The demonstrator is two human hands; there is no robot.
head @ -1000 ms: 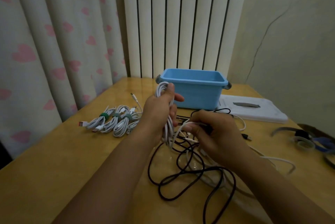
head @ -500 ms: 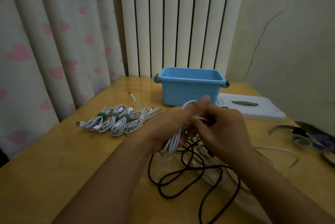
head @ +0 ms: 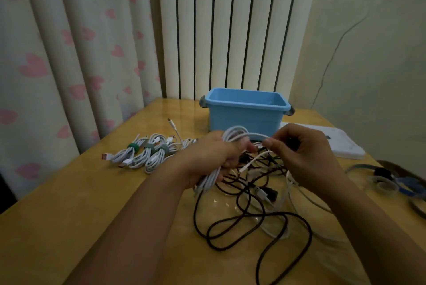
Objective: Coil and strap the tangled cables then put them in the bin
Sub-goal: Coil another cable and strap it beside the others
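My left hand [head: 214,158] grips a coil of white cable [head: 232,133], whose loops stick out above and below the fist. My right hand [head: 306,153] pinches the free run of that white cable just right of the coil. Under both hands lies a tangle of black and white cables [head: 253,215] on the wooden table [head: 92,215]. Three coiled white cables with green straps [head: 147,155] lie to the left. The blue bin [head: 246,111] stands behind my hands, and nothing shows inside it.
A white flat box [head: 345,146] lies right of the bin. Loose straps and dark bands [head: 387,181] sit at the table's right edge. Curtains and a white radiator stand behind the table.
The hands drew together half a second ago. The right hand has since moved right, drawing the white cable out from the coil in the left hand. The view tilted slightly down.
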